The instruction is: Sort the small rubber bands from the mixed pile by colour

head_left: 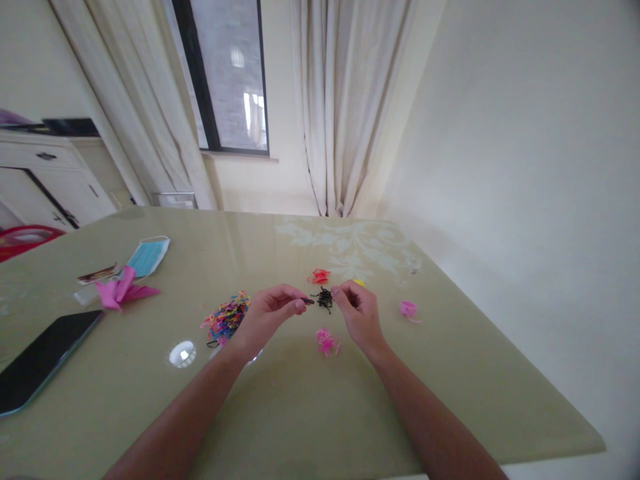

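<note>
My left hand [277, 310] is closed, with a small black rubber band [308, 301] pinched between thumb and fingertips. My right hand [357, 310] is also closed in a pinch at the right edge of a pile of black rubber bands [325, 300]; whatever is between its fingertips is too small to make out. Beyond the black pile lies a heap of red rubber bands [319, 276], and nearer to me a heap of pink ones [327, 342]. Something yellow [359, 283] shows partly behind my right hand. A mixed-colour pile of rubber bands [227, 319] is partly covered by my left hand.
On the glossy table [300, 413], a pink curled item [409, 309] lies at the right. To the left are a dark phone [47, 357], a pink folded-paper shape [123, 290] and a blue face mask [147, 257]. A wall [525, 200] borders the table's right side.
</note>
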{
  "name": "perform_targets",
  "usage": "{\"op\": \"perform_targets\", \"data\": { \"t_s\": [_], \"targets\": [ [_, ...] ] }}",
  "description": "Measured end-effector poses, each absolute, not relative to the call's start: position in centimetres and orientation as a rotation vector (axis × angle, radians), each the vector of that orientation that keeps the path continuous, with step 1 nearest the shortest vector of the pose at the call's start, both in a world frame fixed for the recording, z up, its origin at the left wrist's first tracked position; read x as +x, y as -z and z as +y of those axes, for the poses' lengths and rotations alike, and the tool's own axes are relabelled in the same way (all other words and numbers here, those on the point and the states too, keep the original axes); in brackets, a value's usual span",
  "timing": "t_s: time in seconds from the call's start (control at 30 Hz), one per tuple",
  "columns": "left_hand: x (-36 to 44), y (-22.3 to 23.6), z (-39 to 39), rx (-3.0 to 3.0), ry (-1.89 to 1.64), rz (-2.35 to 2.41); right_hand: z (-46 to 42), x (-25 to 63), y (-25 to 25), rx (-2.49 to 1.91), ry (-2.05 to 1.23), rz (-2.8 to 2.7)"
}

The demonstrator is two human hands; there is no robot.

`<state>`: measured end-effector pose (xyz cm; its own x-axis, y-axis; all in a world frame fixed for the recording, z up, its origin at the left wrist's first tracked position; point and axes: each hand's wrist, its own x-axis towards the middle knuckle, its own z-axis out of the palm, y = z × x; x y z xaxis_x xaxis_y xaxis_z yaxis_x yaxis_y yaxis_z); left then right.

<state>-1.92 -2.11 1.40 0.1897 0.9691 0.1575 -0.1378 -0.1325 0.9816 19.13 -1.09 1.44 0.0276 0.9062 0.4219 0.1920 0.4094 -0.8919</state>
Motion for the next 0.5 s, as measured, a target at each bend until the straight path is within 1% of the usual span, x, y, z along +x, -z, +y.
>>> {"op": "perform_targets", "data": {
  "t_s": [0.13, 0.23, 0.37, 0.5],
  "targets": [
    [-0.3, 0.0, -0.9, 1.595, -1.156, 1.152, -0.3, 19.5, -1.3, -1.055, -0.727, -1.409],
    [1.5, 0.8, 0.5, 1.862, -1.042, 1.356, 0.2, 19.8, -1.1, -1.055, -0.722, -1.380],
    [3.3, 1.5, 1.9, 2.018, -0.957, 1.413, 0.6, 20.0, -0.8, -1.050, -0.707, -1.380],
    [2.9, 1.5, 2.3, 2.139, -0.879, 1.426, 0.8, 20.1, -0.7, -1.064, -0.697, -1.367]
  ]
}}
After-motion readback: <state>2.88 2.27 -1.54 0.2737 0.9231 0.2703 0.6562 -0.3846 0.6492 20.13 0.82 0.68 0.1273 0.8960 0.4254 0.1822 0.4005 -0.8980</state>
